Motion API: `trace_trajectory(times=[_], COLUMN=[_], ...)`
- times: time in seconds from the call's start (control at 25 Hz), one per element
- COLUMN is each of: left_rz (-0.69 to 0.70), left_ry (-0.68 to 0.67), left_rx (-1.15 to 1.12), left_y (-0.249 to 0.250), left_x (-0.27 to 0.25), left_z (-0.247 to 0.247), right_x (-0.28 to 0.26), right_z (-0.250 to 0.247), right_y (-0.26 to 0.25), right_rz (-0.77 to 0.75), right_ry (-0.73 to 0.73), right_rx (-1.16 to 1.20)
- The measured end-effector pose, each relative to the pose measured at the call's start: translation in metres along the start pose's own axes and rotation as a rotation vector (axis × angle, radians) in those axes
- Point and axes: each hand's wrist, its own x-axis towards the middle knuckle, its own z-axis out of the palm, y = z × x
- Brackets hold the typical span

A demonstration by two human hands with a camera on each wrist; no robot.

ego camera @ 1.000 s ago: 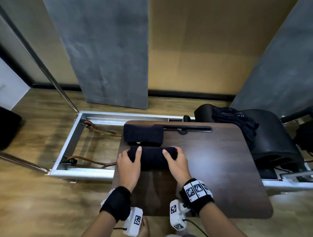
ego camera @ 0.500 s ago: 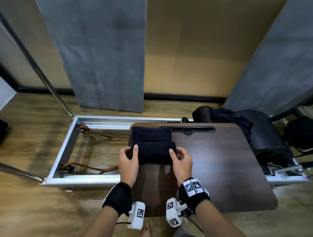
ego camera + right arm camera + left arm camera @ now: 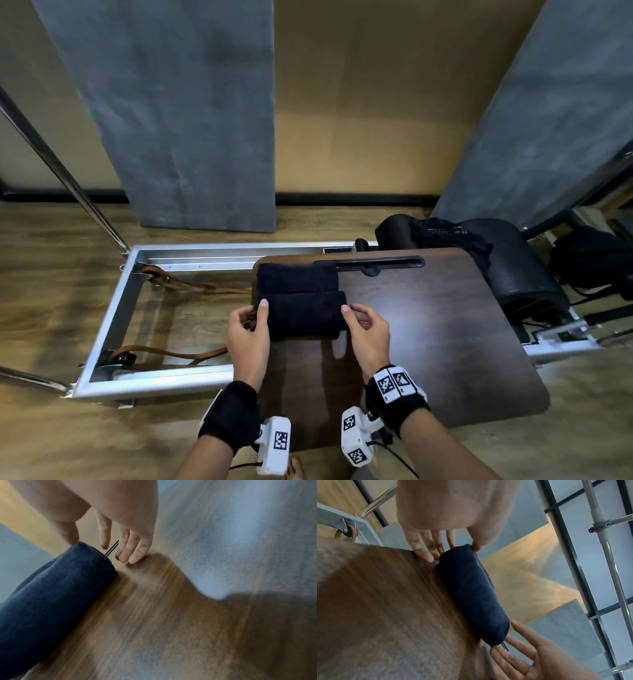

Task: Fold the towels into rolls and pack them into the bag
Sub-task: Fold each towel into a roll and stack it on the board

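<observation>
Both hands flank the nearer dark towel roll on the dark wooden tabletop. Left hand and right hand are open, fingers extended and relaxed; each thumb tip touches one end of the roll, while the remaining fingers lie beside the ends, gripping nothing. Light end contact of this kind probably serves to square the roll and keep it from unwinding. A second towel roll lies directly behind, touching the first along its length, so finished rolls are gathered at the table's far left corner. No bag can be identified with certainty; dark items rest on black equipment to the right.
</observation>
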Motion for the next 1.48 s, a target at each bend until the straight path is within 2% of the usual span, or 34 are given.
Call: trace_trajectory(times=[0.08, 0.2, 0.28, 0.4, 0.52, 0.64, 0.8, 0.96, 1.12, 1.28, 1.48], left_rz=[0.024, 0.142, 0.239, 0.353, 0.363, 0.349, 0.369, 0.323, 0.241, 0.232, 0.229], left_ry=[0.048, 0.204, 0.214, 0.053, -0.245, -0.514, -0.715, -0.784, -0.800, -0.817, -0.834], left_rx=[-0.008, 0.021, 0.021, 0.083, 0.171, 0.276, 0.365, 0.329, 0.255, 0.274, 0.286], left_y=[0.002, 0.007, 0.011, 0.009, 0.004, 0.001, 0.004, 0.013, 0.025, 0.035, 0.038], left_x=[-0.009, -0.029, -0.046, -0.075, -0.111, -0.149, -0.213, -0.275, -0.324, -0.347, -0.339], left_z=[-0.003, -0.007, -0.002, 0.022, 0.071, 0.129, 0.219, 0.305, 0.371, 0.420, 0.494], right_x=[-0.002, 0.000, 0.004, 0.009, 0.017, 0.028, 0.045, 0.065, 0.083, 0.112, 0.170], right_z=[-0.004, -0.013, -0.025, -0.051, -0.098, -0.157, -0.262, -0.363, -0.435, -0.476, -0.500], right_y=[0.000, 0.001, 0.003, 0.005, 0.009, 0.013, 0.029, 0.054, 0.066, 0.066, 0.060], right_rz=[0.015, 0.039, 0.067, 0.091, 0.067, 0.058, 0.103, 0.120, 0.145, 0.140, 0.120], right_ry=[0.011, -0.031, -0.056, -0.078, -0.076, -0.115, -0.139, -0.118, -0.171, -0.215, -0.241], right_rx=[0.017, 0.022, 0.018, 0.031, 0.056, 0.066, 0.104, 0.102, 0.116, 0.117, 0.072])
